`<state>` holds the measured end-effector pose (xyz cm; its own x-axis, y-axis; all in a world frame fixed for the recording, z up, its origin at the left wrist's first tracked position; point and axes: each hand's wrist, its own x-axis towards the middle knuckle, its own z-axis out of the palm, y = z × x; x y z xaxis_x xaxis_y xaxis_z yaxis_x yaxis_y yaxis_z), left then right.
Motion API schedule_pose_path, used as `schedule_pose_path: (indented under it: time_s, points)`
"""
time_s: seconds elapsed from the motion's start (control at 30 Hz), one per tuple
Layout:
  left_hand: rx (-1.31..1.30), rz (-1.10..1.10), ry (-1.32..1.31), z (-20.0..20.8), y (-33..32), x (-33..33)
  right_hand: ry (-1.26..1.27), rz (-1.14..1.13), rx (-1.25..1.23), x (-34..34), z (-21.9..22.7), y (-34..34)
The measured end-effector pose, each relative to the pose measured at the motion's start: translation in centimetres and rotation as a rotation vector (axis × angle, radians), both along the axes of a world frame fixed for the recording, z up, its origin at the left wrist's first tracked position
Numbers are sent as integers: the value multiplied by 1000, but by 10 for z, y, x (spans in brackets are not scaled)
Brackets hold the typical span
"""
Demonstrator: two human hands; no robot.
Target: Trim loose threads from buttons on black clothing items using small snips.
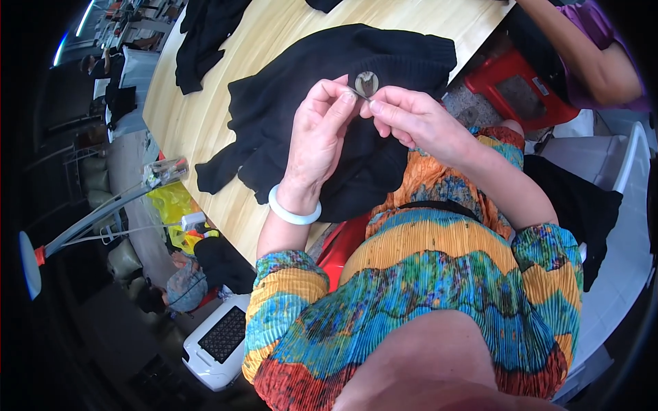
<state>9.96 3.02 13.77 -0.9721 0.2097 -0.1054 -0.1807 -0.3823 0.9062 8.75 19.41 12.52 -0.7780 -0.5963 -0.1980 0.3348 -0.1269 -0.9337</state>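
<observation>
My left hand (319, 123) and my right hand (418, 120) are raised close together over the table, thumbs and fingers pinched. Between their fingertips is a small round disc-like piece (367, 83), pale greenish-grey with a dark patch in its middle. A thin dark strip seems to run from it into my left fingertips; its exact kind is too small to tell. Under both hands a black knitted garment (295, 89) lies spread out, its ribbed edge toward the far right. A white bangle circles my left wrist.
The garment rests on a light wooden table (185, 123), with another black garment (205, 41) farther left. A lamp arm (96, 212) stands at the left edge. At right are a red stool (521, 89), a white bin (627, 185) with black cloth, and another person's arm (582, 55).
</observation>
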Motion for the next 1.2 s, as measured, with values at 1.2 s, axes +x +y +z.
schedule_pose_path:
  time_s: [1.2]
  points:
    - [-300,-174,-251,31,-49,-9,326,-230,-134,-65,19,25]
